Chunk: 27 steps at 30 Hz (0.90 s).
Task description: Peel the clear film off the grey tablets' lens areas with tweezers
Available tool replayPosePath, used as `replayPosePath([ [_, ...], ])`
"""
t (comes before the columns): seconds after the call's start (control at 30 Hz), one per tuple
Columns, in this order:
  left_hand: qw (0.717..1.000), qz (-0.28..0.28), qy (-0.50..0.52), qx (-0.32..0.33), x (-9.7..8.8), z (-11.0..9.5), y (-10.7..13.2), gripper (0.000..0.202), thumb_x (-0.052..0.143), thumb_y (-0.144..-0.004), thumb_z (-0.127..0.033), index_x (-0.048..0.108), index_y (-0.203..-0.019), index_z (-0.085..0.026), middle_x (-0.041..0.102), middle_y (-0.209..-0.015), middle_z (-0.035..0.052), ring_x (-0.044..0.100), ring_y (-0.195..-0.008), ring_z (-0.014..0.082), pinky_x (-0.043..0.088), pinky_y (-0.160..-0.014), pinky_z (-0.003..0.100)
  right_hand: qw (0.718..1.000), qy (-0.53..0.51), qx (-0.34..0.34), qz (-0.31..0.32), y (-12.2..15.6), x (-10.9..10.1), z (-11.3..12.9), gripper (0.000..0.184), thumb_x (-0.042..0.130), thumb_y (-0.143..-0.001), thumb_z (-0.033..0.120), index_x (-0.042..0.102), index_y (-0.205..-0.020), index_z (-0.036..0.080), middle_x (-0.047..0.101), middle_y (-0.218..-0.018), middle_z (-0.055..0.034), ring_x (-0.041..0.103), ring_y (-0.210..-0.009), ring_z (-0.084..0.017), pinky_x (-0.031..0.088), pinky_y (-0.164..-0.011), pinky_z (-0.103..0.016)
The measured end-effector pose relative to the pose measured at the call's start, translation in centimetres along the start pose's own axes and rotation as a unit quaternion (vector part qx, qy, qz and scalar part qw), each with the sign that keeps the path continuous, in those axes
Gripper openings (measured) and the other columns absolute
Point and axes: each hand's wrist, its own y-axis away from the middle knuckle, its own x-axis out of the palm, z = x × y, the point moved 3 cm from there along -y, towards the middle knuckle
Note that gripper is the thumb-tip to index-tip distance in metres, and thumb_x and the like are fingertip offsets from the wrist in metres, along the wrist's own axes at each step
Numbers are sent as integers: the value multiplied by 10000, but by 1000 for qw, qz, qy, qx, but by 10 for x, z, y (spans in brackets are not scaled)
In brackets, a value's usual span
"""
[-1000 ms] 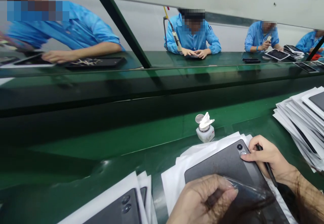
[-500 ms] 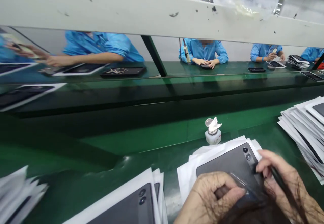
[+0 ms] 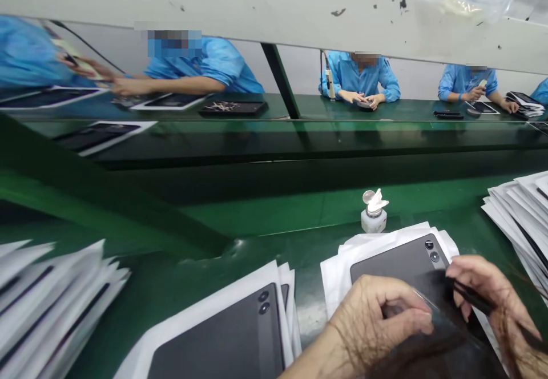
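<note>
Thumb-and-forefinger pinch of left hand (image 3: 377, 325) on clear film (image 3: 439, 307), seemingly part-peeled from grey tablet (image 3: 394, 262) lying under the grip; just beside, right hand (image 3: 496, 296) closed round dark stylus (image 3: 468, 298); remainder apparently left to lift.

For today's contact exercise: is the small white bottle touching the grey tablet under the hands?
Apart. Head view: the white bottle stands beyond the grey tablet, white sheets showing between them.
</note>
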Motion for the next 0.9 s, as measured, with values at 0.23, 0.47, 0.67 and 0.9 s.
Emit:
replayPosePath([
  [0.23,991,-1,-131,15,6,-3,3,205,698,-742,-357,838,-693,-215,860,-739,57,748,-684,224,521,-697,301,1000,-22,14,1,-12,6,30,125,851,-717,303,728,-703,319,665,-834,-39,644,-604,-198,582,-559,-331],
  [0.47,988,-1,-153,5,5,-2,1,178,709,-741,-343,846,-704,-235,865,-762,42,768,-723,244,518,-719,311,995,-66,75,25,-21,13,27,178,866,-697,225,709,-702,309,694,-769,-1,604,-508,-146,522,-446,-263],
  [0.67,988,-11,-153,11,5,7,-1,100,785,-747,-289,847,-668,-290,861,-720,-9,767,-689,211,508,-689,276,996,-58,57,43,-23,14,25,162,856,-711,228,715,-716,305,709,-775,-4,620,-529,-151,534,-461,-263],
  [0.9,988,-6,-146,45,2,11,-3,146,777,-786,-293,833,-656,-328,854,-700,-40,739,-637,185,499,-630,261,997,-53,49,31,-22,15,24,177,855,-686,204,716,-687,314,721,-740,-12,622,-540,-173,505,-457,-282],
])
